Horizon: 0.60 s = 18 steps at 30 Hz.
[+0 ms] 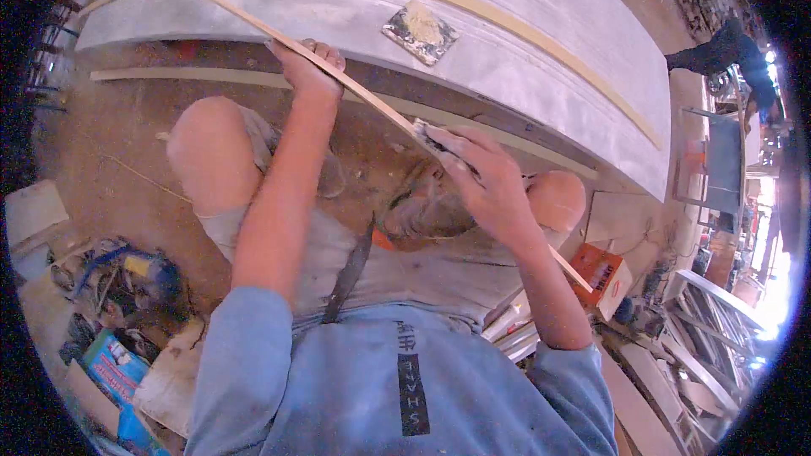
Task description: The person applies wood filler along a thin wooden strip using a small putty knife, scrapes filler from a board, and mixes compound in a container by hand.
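Note:
A long, thin wooden strip [372, 100] runs diagonally across my body, from the upper left to the lower right. My left hand [311, 67] is closed around its upper part. Lower down, my right hand [486, 169] presses a small dark flat piece smeared with pale paste [432, 140] against the strip. The fingers partly cover that piece, so its exact kind does not show. Beyond the hands, a square board [438, 54] carrying a heap of cream-coloured paste [422, 24] lies on the white tabletop [338, 13].
Another long strip [473, 7] lies along the tabletop, and a further one [194, 75] is below its near edge. An orange box [598, 274] stands at right, near stacked boards [701, 371]. Tools and a blue package [118, 371] lie at lower left. A person [731, 55] is at far right.

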Each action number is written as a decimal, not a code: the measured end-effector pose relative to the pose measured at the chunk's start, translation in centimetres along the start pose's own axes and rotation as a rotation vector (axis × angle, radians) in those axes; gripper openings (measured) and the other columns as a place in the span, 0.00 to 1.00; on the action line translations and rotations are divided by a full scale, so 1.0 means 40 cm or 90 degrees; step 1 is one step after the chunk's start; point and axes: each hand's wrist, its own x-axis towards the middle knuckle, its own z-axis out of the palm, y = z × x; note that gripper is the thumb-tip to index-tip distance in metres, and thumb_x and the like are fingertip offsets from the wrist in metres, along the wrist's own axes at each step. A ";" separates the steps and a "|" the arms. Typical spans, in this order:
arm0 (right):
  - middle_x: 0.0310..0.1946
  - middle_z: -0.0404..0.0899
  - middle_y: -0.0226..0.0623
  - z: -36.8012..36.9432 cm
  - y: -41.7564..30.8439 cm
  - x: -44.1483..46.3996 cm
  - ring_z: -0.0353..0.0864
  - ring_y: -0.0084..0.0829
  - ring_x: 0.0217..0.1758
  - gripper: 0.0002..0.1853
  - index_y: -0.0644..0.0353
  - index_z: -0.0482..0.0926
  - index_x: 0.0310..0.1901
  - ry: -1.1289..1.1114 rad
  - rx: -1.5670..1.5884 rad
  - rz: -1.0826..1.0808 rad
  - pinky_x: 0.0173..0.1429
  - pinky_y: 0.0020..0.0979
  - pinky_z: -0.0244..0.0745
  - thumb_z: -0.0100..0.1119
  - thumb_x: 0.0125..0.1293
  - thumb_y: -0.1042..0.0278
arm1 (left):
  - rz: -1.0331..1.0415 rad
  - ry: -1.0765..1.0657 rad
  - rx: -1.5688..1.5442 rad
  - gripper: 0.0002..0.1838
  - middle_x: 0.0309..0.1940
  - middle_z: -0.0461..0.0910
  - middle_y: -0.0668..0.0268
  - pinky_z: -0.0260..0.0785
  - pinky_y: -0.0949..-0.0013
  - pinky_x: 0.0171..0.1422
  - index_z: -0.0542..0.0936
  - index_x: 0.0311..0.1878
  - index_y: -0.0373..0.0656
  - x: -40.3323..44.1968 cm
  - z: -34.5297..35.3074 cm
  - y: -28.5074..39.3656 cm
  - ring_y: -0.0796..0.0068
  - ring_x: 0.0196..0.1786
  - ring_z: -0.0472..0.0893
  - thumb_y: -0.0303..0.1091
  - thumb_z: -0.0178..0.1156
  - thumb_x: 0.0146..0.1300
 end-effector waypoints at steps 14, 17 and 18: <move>0.46 0.75 0.47 0.001 -0.095 0.112 0.77 0.51 0.49 0.19 0.47 0.80 0.58 -0.017 -0.291 -0.112 0.54 0.48 0.74 0.56 0.65 0.68 | -0.016 0.022 -0.022 0.37 0.13 0.57 0.71 0.56 0.66 0.23 0.61 0.27 0.49 -0.040 0.029 0.002 0.71 0.17 0.60 0.78 0.33 0.64; 0.47 0.74 0.49 0.092 -0.113 0.221 0.77 0.51 0.51 0.19 0.49 0.81 0.56 -0.007 -0.329 -0.160 0.55 0.48 0.75 0.56 0.63 0.69 | -0.007 0.030 -0.008 0.37 0.15 0.59 0.70 0.57 0.66 0.24 0.62 0.29 0.49 -0.022 0.020 -0.003 0.71 0.18 0.61 0.78 0.34 0.65; 0.47 0.74 0.49 0.116 -0.112 0.260 0.77 0.51 0.51 0.19 0.49 0.81 0.56 -0.007 -0.328 -0.162 0.55 0.48 0.75 0.56 0.63 0.69 | 0.041 0.034 -0.022 0.37 0.16 0.60 0.70 0.57 0.67 0.24 0.62 0.29 0.49 -0.006 0.017 -0.009 0.72 0.18 0.61 0.78 0.36 0.64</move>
